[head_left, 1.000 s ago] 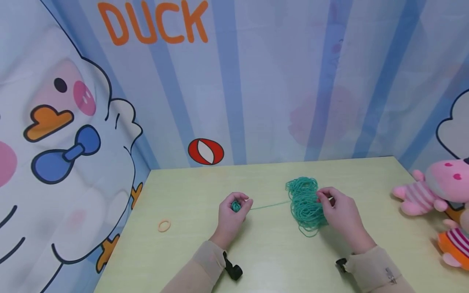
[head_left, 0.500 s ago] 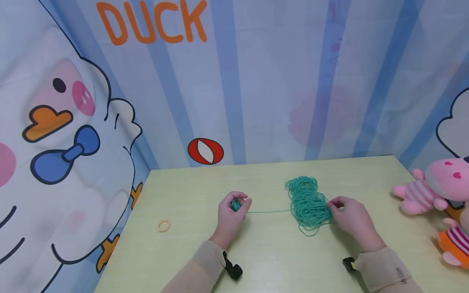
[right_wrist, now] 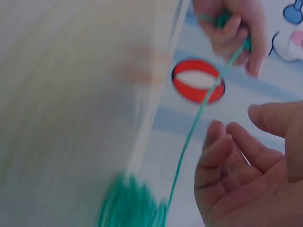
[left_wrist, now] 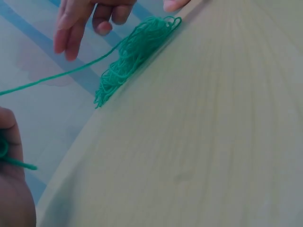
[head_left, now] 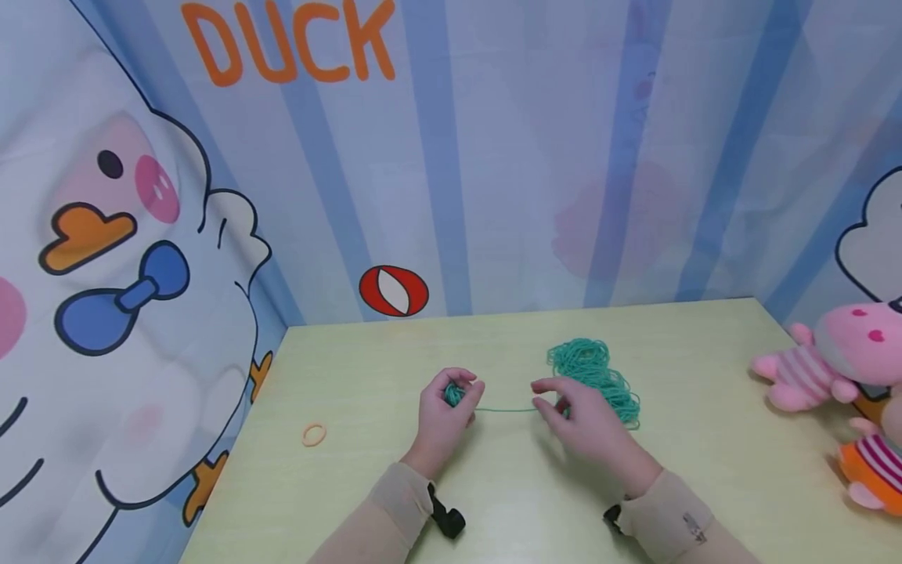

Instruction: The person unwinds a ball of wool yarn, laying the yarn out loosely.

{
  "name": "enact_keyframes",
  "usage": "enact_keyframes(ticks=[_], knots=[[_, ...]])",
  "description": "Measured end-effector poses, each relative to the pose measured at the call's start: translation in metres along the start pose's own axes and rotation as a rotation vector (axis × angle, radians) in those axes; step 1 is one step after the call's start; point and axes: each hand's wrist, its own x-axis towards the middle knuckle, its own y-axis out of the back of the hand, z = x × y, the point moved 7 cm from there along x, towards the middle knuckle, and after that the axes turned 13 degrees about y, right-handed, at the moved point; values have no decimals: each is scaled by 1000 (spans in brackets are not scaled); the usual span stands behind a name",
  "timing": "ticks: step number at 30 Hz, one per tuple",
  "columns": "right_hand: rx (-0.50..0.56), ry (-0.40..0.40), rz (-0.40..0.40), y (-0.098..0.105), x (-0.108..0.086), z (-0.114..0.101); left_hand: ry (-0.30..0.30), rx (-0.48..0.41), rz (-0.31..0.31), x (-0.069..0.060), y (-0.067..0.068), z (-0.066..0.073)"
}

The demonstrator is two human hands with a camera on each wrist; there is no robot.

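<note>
My left hand point(head_left: 440, 423) grips a small wound bundle of green yarn point(head_left: 454, 394), with a short yarn end point(left_wrist: 21, 163) poking out in the left wrist view. From it a taut strand point(head_left: 503, 410) runs right to a loose heap of the same yarn point(head_left: 581, 356) on the table. In front of that heap hovers my right hand point(head_left: 592, 423), hiding part of it. The right wrist view shows its thumb point(right_wrist: 270, 118) and fingers point(right_wrist: 213, 156) apart, with nothing held between them; the strand passes beside them.
An orange ring point(head_left: 314, 435) lies on the pale table point(head_left: 380, 360), left of my left hand. Plush toys, one a pink striped figure point(head_left: 810, 376), sit at the right edge. A printed cloth backdrop point(head_left: 507, 157) rises behind the table.
My right hand has left the right side of the yarn heap, where its fingertips touched it, and moved left in front of it toward the strand. The left hand stays in place.
</note>
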Motion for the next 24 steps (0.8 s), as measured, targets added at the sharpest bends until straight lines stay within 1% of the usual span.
enact_keyframes(ticks=[2, 4, 6, 9, 11, 13, 19, 24], knots=[[33, -10, -81, -22, 9, -10, -3, -11, -11, -1, -1, 0], [44, -4, -138, -40, 18, -18, -10, -19, -17, -1, -2, 1], [26, 15, -158, -50, 26, -24, -23, -27, -20, -2, -3, 1], [-1, 30, -145, -55, 32, -28, -33, -28, -17, -1, -4, 1], [-18, 26, -121, -51, 34, -25, -38, -24, -13, 0, -5, 1], [-30, 7, -92, -43, 34, -21, -44, -18, -6, 1, -5, 2], [-84, -32, 2, -4, 35, 2, -64, -7, 35, 2, 0, 3], [-105, -84, 36, 25, 33, 26, -55, -4, 58, 1, 5, 2]])
